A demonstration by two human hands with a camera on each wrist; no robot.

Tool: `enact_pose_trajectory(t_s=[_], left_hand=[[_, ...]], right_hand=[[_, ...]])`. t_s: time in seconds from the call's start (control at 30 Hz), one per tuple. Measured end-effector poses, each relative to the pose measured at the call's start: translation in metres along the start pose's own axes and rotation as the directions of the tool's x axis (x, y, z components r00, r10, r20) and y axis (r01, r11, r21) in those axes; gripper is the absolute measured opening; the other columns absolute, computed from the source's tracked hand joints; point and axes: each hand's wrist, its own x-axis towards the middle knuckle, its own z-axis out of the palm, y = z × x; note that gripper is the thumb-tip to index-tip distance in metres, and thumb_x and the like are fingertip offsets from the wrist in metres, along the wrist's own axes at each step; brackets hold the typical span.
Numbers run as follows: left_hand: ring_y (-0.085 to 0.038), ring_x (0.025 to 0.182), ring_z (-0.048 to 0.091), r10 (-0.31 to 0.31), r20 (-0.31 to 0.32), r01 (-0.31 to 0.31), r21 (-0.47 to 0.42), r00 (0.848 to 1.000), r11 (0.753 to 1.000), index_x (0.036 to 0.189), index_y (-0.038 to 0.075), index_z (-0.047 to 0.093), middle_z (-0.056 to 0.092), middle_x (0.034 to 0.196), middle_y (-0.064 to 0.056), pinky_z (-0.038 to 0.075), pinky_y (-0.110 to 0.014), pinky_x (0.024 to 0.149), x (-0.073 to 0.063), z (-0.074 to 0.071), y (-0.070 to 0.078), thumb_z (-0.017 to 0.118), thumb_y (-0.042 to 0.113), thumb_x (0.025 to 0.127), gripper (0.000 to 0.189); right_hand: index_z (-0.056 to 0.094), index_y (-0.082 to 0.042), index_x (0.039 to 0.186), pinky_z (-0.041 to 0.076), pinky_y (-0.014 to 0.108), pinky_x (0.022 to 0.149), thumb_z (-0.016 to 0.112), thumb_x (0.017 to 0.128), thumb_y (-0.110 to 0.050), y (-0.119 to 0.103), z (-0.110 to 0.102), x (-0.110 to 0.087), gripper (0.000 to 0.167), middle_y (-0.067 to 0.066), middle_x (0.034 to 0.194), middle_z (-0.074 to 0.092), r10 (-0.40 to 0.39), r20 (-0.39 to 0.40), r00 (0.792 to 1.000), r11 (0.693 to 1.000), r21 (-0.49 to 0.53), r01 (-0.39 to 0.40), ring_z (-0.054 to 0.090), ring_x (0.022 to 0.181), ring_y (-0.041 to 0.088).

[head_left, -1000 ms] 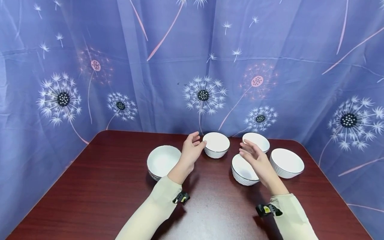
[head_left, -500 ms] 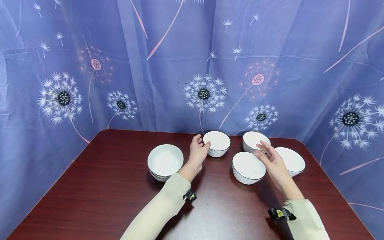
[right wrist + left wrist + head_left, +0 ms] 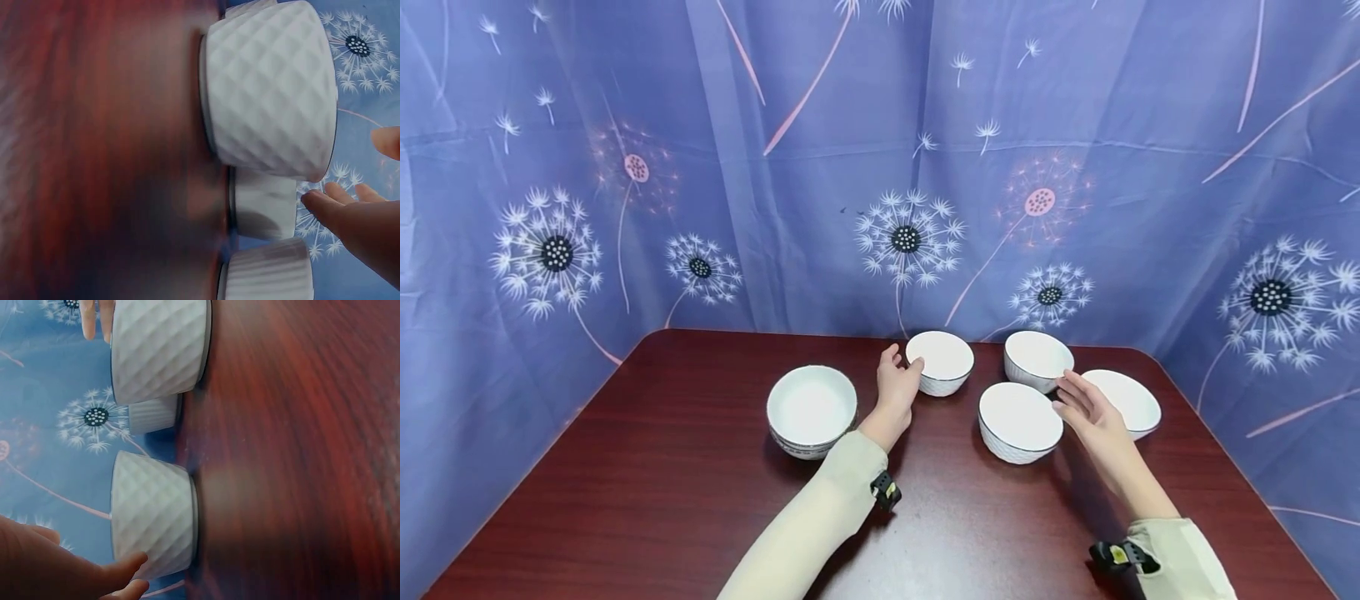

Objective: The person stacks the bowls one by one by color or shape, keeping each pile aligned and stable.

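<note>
My left hand point(image 3: 898, 392) is at the left side of a small white bowl point(image 3: 940, 364) with diamond texture, thumb tip right at its rim. In the left wrist view, that hand's fingertips overlap the wall of the bowl point(image 3: 153, 515). My right hand point(image 3: 1093, 417) hovers with loosely bent fingers at the right of a larger diamond-textured white bowl point(image 3: 1020, 422). In the right wrist view, the fingers point(image 3: 334, 209) are beside the rim of this bowl point(image 3: 272, 87), holding nothing.
A ribbed white bowl point(image 3: 1039, 360) stands at the back right. Another white bowl point(image 3: 1123, 400) is partly hidden behind my right hand. On the left are stacked bowls point(image 3: 812, 408). A dandelion-print curtain point(image 3: 805, 192) hangs behind the dark red table point(image 3: 625, 483).
My left hand has shifted right, closer to the back middle bowl. My right hand has moved right and nearer, from over the larger bowl to its right side. The bowls have stayed put.
</note>
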Motion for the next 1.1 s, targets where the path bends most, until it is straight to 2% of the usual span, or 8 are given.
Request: enact_pose_trajectory(t_s=[0.07,0.17,0.23,0.27,0.37,0.5,0.77,1.1], left_hand=[[-0.041,0.133,0.034,-0.008,-0.007,0.008,-0.017,1.000,1.000,0.145,-0.005,0.032,0.033,0.144,-0.029,0.035,-0.042,0.108,0.002,0.002,-0.003,0.057,0.002,0.092,0.059],[-0.040,0.134,0.034,-0.018,-0.015,0.017,-0.036,1.000,0.999,0.145,-0.005,0.031,0.032,0.144,-0.029,0.034,-0.042,0.109,0.005,0.004,-0.007,0.057,0.001,0.092,0.059],[-0.040,0.133,0.034,-0.031,-0.012,0.030,-0.054,0.999,0.998,0.145,-0.005,0.030,0.031,0.144,-0.030,0.037,-0.043,0.106,0.006,0.005,-0.009,0.056,0.001,0.091,0.060],[-0.040,0.132,0.036,-0.041,-0.009,0.040,-0.066,0.999,0.997,0.145,-0.005,0.030,0.030,0.144,-0.031,0.039,-0.044,0.104,0.007,0.005,-0.010,0.056,0.000,0.092,0.060],[-0.040,0.127,0.042,-0.086,0.003,0.086,-0.101,0.996,0.991,0.146,-0.003,0.029,0.028,0.145,-0.030,0.047,-0.044,0.095,0.008,0.006,-0.013,0.055,0.000,0.092,0.060],[-0.037,0.118,0.050,-0.121,0.012,0.122,-0.107,0.993,0.987,0.146,-0.003,0.028,0.029,0.145,-0.031,0.052,-0.040,0.083,0.011,0.007,-0.017,0.054,0.001,0.092,0.060],[-0.031,0.108,0.058,-0.166,0.028,0.167,-0.047,0.986,0.985,0.145,-0.003,0.032,0.043,0.138,-0.028,0.056,-0.037,0.078,0.017,0.008,-0.024,0.054,0.002,0.092,0.057],[-0.037,0.115,0.054,-0.192,0.039,0.195,-0.105,0.981,0.975,0.147,-0.002,0.031,0.036,0.142,-0.030,0.054,-0.043,0.084,0.018,0.007,-0.025,0.050,0.000,0.093,0.058]], right_hand=[[0.020,0.013,0.146,0.039,0.006,0.091,0.056,0.098,-0.012,0.000,-0.002,-0.002,0.065,0.009,0.138,0.044,0.011,0.008,1.000,0.999,-0.038,-0.011,0.046,0.113,-0.011],[0.022,0.013,0.145,0.040,0.007,0.090,0.056,0.098,-0.013,0.001,-0.004,-0.004,0.064,-0.012,0.127,0.048,0.031,0.015,0.999,0.998,-0.055,-0.030,0.047,0.111,-0.010],[0.022,0.012,0.146,0.041,0.007,0.090,0.056,0.098,-0.013,0.002,-0.005,-0.005,0.063,-0.017,0.124,0.048,0.054,0.023,0.998,0.997,-0.051,-0.053,0.047,0.112,-0.009],[0.022,0.012,0.146,0.041,0.007,0.089,0.055,0.099,-0.014,0.002,-0.005,-0.005,0.064,-0.015,0.124,0.048,0.071,0.029,0.997,0.996,-0.048,-0.070,0.047,0.112,-0.009],[0.018,0.010,0.148,0.042,0.008,0.087,0.053,0.100,-0.016,0.001,-0.006,-0.006,0.065,0.005,0.136,0.045,0.135,0.060,0.989,0.990,-0.045,-0.132,0.045,0.112,-0.010],[0.012,0.007,0.150,0.043,0.009,0.085,0.048,0.102,-0.016,0.002,-0.007,-0.006,0.065,0.031,0.149,0.023,0.219,0.116,0.969,0.975,-0.056,-0.214,0.042,0.107,-0.014],[0.009,0.005,0.151,0.050,0.021,0.085,0.043,0.103,-0.012,0.003,-0.007,-0.007,0.062,0.034,0.149,0.019,0.333,0.187,0.924,0.943,-0.058,-0.328,0.050,0.099,-0.010],[0.009,0.011,0.148,0.054,0.036,0.085,0.038,0.102,-0.007,0.009,-0.005,-0.006,0.058,0.035,0.146,0.019,0.325,0.219,0.920,0.941,0.019,-0.337,0.056,0.097,-0.002]])
